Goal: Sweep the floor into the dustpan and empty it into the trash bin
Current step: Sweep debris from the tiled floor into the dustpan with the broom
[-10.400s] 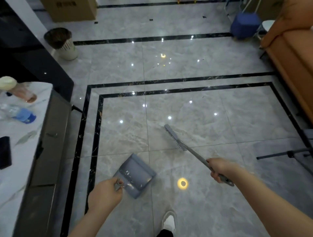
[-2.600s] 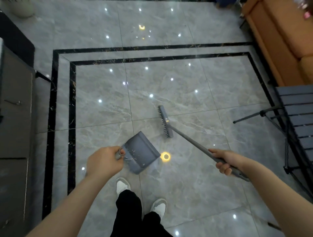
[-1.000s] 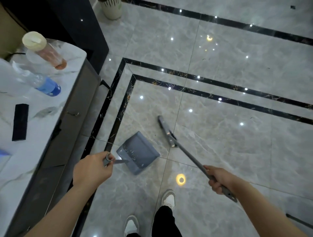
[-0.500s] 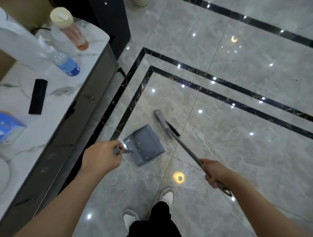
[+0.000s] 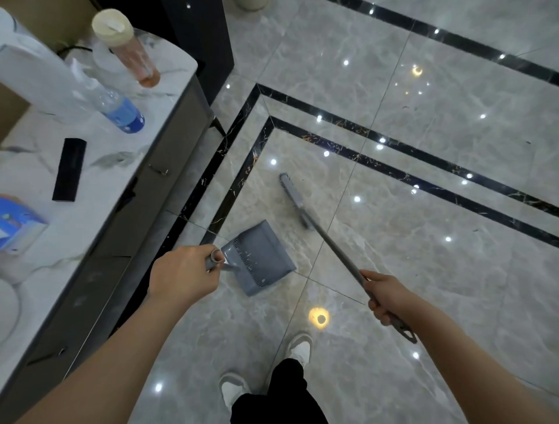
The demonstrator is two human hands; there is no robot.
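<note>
Bristles on the broom [image 5: 292, 193] are basically invisible from up here, you only get the grey top of the head, a bit smeared, resting on the floor [image 5: 423, 272] just beyond the dustpan [image 5: 261, 257]. Left hand [image 5: 184, 275] is wrapped around the dustpan's handle, so most of that handle is hidden; only the round end pokes out by the thumb. Right hand [image 5: 387, 296] is curled around the broom's pole near its far end, the hanging loop sticking out behind the wrist. Dustpan sits on the floor next to the black inlay stripes, pale specks inside it. Trash bin [image 5: 251, 3] is cut off at the top edge, only its base showing. On the table [image 5: 99, 181], a bottle [image 5: 116, 104] has a blue label I can't read, and the blue box [image 5: 15, 224] is cropped. Table edge runs close along the left arm; the floor to the right is wide open.
</note>
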